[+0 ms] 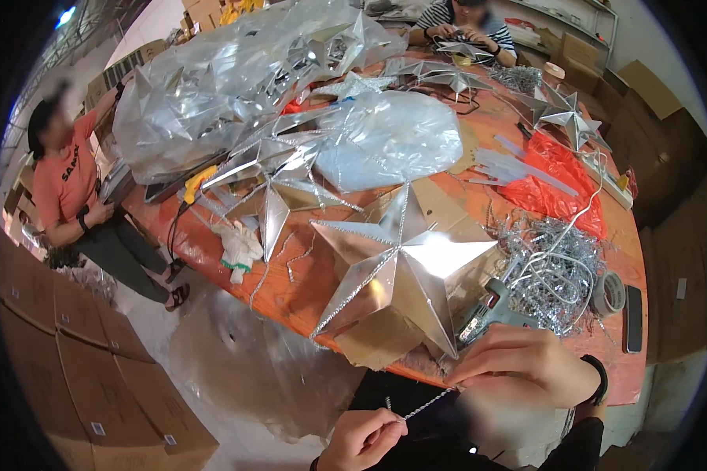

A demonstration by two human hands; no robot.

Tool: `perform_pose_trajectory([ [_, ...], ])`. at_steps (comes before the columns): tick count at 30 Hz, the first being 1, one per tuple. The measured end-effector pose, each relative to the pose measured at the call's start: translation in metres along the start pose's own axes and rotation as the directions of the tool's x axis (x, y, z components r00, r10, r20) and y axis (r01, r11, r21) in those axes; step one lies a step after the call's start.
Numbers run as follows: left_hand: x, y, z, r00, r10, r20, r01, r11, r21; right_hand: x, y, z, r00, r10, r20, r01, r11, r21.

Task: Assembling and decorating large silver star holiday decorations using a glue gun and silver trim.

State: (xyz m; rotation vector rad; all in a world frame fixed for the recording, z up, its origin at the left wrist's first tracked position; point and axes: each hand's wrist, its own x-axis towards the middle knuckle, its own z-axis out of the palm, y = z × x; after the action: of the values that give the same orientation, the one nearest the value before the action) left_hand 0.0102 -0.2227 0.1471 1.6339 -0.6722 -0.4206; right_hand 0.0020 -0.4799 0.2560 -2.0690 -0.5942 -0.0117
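Observation:
A short silver twisted cord point(426, 403) stretches between my two hands near the table's front edge. My left hand point(361, 441) pinches one end of it, a small tip sticking up beside the fingers. My right hand point(526, 363) grips the other end between thumb and fingers. Just beyond the hands, a large silver five-pointed star point(377, 290) lies on cardboard, glittery silver cord running along some of its ridges. A glue gun point(491, 310) rests right of the star, close to my right hand. Next to it sits a tangled heap of silver tinsel point(554, 271).
Plastic-wrapped silver stars point(212, 94) fill the table's far left. A red plastic bag point(554, 177), a tape roll point(608, 293) and a phone point(632, 318) lie to the right. One person point(75, 173) stands left; another point(467, 31) works at the far side. Cartons point(78, 377) stack lower left.

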Motion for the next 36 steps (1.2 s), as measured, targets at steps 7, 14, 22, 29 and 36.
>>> perform_pose_trajectory([
  [7, 0.003, -0.013, -0.003, 0.998, -0.028, -0.060, 0.025, 0.999, -0.037, -0.001, 0.003, -0.015, 0.994, 0.080, -0.074, -0.087, 0.991, -0.100],
  [14, 0.009, 0.007, -0.011, 0.988, -0.092, -0.120, 0.094, 0.995, 0.013, 0.005, 0.000, -0.016, 0.980, 0.102, -0.171, -0.133, 0.974, -0.181],
  [22, 0.017, 0.025, -0.020, 0.992, -0.108, -0.062, 0.118, 0.972, 0.201, -0.008, 0.003, 0.004, 0.994, 0.096, -0.054, -0.093, 0.994, 0.065],
  [29, 0.015, -0.003, -0.009, 0.970, 0.211, 0.121, -0.200, 0.975, -0.098, 0.002, -0.008, 0.016, 0.973, -0.093, 0.214, 0.102, 0.994, -0.036],
  [36, 0.028, -0.008, 0.014, 0.955, 0.173, 0.242, -0.155, 0.984, -0.091, 0.000, -0.005, 0.018, 0.975, -0.076, 0.210, 0.090, 0.994, -0.061],
])
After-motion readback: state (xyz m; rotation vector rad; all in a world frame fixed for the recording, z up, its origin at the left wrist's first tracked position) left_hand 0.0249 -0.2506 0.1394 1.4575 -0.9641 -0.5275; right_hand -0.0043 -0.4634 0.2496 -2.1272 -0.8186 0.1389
